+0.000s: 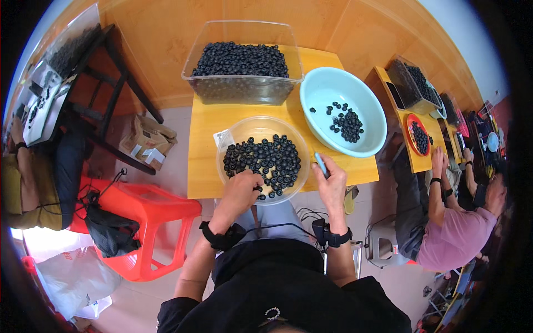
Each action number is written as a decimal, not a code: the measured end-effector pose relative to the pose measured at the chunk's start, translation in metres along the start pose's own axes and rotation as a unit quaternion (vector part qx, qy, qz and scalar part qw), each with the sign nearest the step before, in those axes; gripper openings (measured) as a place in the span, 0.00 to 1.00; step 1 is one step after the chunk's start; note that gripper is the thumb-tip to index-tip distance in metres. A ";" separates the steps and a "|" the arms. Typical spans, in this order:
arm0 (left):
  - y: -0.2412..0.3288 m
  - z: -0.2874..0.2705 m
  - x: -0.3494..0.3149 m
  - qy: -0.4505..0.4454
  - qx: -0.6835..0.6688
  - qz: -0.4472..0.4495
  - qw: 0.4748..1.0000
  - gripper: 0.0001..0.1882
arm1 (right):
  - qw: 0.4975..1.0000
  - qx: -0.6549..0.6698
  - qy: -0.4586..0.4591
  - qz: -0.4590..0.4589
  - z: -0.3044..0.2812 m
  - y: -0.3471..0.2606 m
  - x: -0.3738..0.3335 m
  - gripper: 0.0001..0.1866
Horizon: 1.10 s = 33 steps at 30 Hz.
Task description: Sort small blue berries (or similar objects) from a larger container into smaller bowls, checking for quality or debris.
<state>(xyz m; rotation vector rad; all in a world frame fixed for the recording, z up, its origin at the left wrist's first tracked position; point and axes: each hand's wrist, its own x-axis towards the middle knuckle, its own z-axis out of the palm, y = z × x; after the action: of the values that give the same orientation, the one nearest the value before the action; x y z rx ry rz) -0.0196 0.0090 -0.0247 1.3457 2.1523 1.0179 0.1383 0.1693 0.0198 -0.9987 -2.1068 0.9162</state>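
A clear round bowl of small black ring-shaped parts sits at the near edge of a small yellow table. My left hand reaches into the bowl's near side, its fingertips pinched on one black part. My right hand rests at the bowl's right rim and holds a small light-blue tool upright. Right of the bowl, a light-blue basin holds a smaller cluster of black parts. Behind both stands a clear rectangular bin heaped with the same parts.
A red plastic stool with a black bag stands at my left, cardboard packages beyond it. A person in a pink shirt works at another yellow table on the right. Another person sits at far left.
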 end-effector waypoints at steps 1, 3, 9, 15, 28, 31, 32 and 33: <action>-0.001 0.004 0.002 0.006 0.055 0.039 0.998 0.07 | 1.000 0.000 0.003 0.001 0.002 0.004 -0.003 0.11; -0.001 0.007 0.005 -0.005 0.071 0.042 0.997 0.07 | 0.999 0.018 -0.006 -0.051 0.003 0.010 -0.007 0.10; 0.000 0.008 0.012 0.031 0.039 0.065 0.997 0.10 | 1.000 -0.015 -0.023 -0.001 -0.005 0.010 -0.012 0.09; 0.005 -0.014 0.009 0.000 -0.449 -0.071 0.891 0.09 | 0.995 0.024 -0.098 0.005 0.000 -0.004 -0.022 0.10; 0.011 -0.013 0.004 -0.004 -0.731 -0.056 0.680 0.11 | 0.971 0.096 -0.144 -0.163 0.014 -0.050 -0.024 0.09; 0.009 -0.012 0.004 -0.007 -0.742 -0.041 0.669 0.09 | 0.969 0.086 -0.157 -0.168 0.015 -0.053 -0.023 0.08; 0.009 -0.011 0.004 -0.009 -0.743 -0.039 0.669 0.08 | 0.968 0.078 -0.165 -0.171 0.016 -0.053 -0.022 0.08; 0.009 -0.011 0.005 -0.010 -0.743 -0.037 0.668 0.08 | 0.969 0.077 -0.165 -0.170 0.016 -0.054 -0.022 0.08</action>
<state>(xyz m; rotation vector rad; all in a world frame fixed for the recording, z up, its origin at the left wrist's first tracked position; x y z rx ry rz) -0.0235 0.0115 -0.0103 0.3533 0.6251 1.9330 0.1163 0.1208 0.0483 -0.4067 -2.3375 1.1029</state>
